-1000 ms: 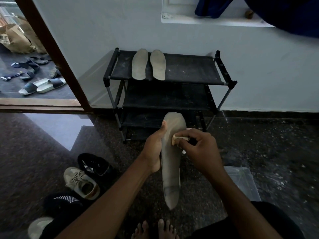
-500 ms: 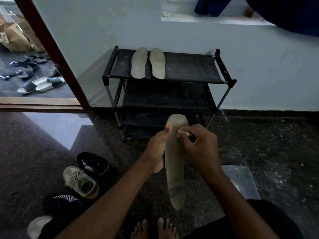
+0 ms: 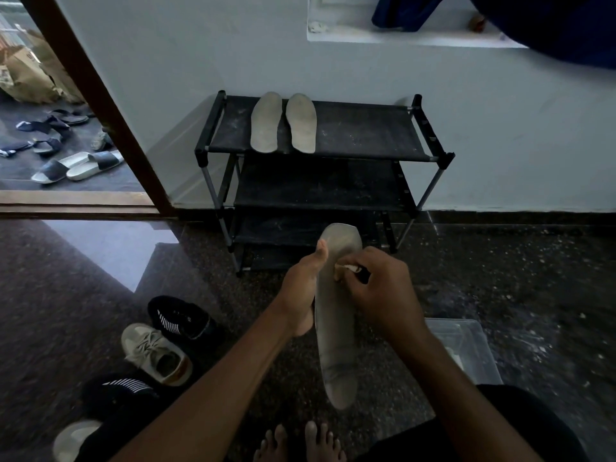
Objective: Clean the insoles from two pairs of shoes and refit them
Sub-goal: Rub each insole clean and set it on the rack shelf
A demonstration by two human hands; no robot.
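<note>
Gripping the grey insole (image 3: 336,345) by its left edge, the left hand (image 3: 301,291) is seen with its thumb laid up along the front face, the rest of its grasp hidden behind. The insole is held upright in mid-air between the two hands, with its toe end raised above the knuckles and its heel end hanging down past both wrists toward the bare feet (image 3: 320,443). A small pale cloth (image 3: 345,267) is pinched in the curled fingers (image 3: 361,261) of the right hand (image 3: 380,288) and pressed against the insole's upper face, just right of the left thumb tip. Well beyond the fingertips, a black shoe rack (image 3: 366,135) is set against the wall, and two light insoles (image 3: 301,123) are laid side by side on its top shelf, toward the left end. Down to the left of the left forearm, shoes are scattered on the dark floor: a black shoe (image 3: 180,316), a beige sneaker (image 3: 155,353) just beside it, a second black shoe (image 3: 123,391) nearer, and a pale shoe (image 3: 71,438) cut off by the frame edge. A clear plastic tub (image 3: 466,345) is glimpsed on the floor beneath the right forearm.
</note>
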